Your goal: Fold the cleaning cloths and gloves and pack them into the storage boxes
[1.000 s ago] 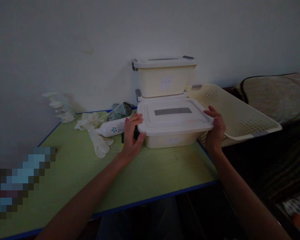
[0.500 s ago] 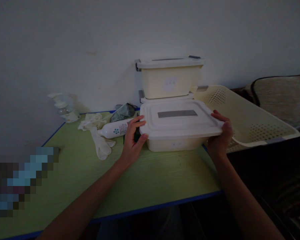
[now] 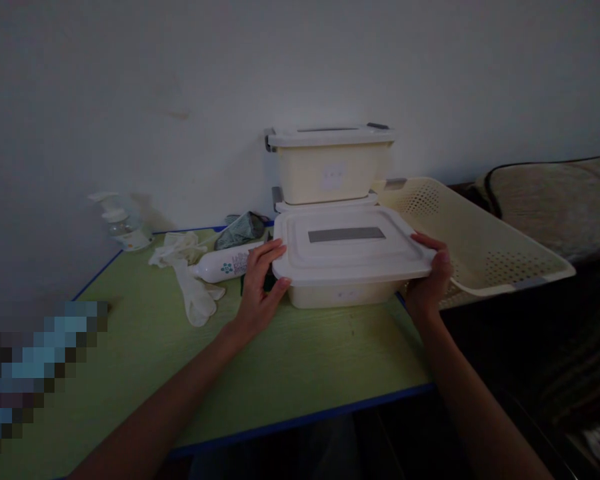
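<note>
A cream storage box (image 3: 325, 297) stands on the green table (image 3: 300, 373), covered by a white lid (image 3: 340, 257) with a grey strip on top. My left hand (image 3: 260, 287) grips the lid's left edge, fingers on top and thumb at the near corner. At the right edge, my right hand (image 3: 430, 280) is closed round the lid's near corner, its thumb along the rim and some fingers hidden underneath. The lid lies over the box; whether it is seated all round I cannot tell. Behind it, against the wall, another lidded cream box (image 3: 305, 170) rests on a further white lid.
A cream perforated basket (image 3: 485, 233) stands to the right beside a beige cushion (image 3: 555, 207). Left of the box lie a white bottle (image 3: 225, 263), white gloves (image 3: 193, 293) and a grey-green cloth item (image 3: 243, 230). A pump bottle (image 3: 125, 230) stands at the back left.
The whole view has shifted slightly, so everything appears a little lower and further left. Both hands keep their hold on the lid, with no clear movement of lid or box.
</note>
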Tool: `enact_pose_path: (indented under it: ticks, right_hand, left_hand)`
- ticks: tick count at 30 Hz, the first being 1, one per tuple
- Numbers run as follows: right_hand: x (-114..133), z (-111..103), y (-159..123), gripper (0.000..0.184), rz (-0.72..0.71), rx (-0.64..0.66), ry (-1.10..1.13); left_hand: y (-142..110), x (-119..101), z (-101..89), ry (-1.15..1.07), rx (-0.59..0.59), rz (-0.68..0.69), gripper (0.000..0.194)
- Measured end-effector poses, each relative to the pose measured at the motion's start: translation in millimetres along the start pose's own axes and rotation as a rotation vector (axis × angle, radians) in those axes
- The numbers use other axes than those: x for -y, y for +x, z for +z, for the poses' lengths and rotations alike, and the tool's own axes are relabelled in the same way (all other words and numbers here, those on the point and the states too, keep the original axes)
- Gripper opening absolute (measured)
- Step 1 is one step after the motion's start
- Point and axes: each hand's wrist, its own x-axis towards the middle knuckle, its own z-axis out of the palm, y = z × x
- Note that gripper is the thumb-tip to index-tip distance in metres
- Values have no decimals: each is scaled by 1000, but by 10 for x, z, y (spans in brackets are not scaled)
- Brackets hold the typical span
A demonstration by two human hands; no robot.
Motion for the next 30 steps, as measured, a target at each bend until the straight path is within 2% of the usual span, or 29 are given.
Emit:
enact_pose_path:
  ticks: [4,9,13,18,23,27,30]
  right_hand:
    - [80,5,-31,44,-34,-95,41]
    - [121,-27,-70,48,-34,-99,-9]
    - [125,-39,-83,47,-18,-86,-29]
    - [146,-28,-86,36,58,-91,161]
    - [97,-10,-85,33,216,-143,356]
    - [41,4,-79,31,243,-206,355]
    - [28,12,-73,31,250,-215,378]
  left_hand:
    - [-16,-26,10,15,-25,2,42]
    - [-26,-79,3,4,-72,-12,43]
    - [36,-116,30,-73,-154,-91,42]
    - [161,-139,87,-196,-283,-287,26]
    - [129,-8,122,-231,-279,-438,11]
    - [57,83,138,-370,-304,-668,44]
    - [54,43,121,-488,-182,-783,42]
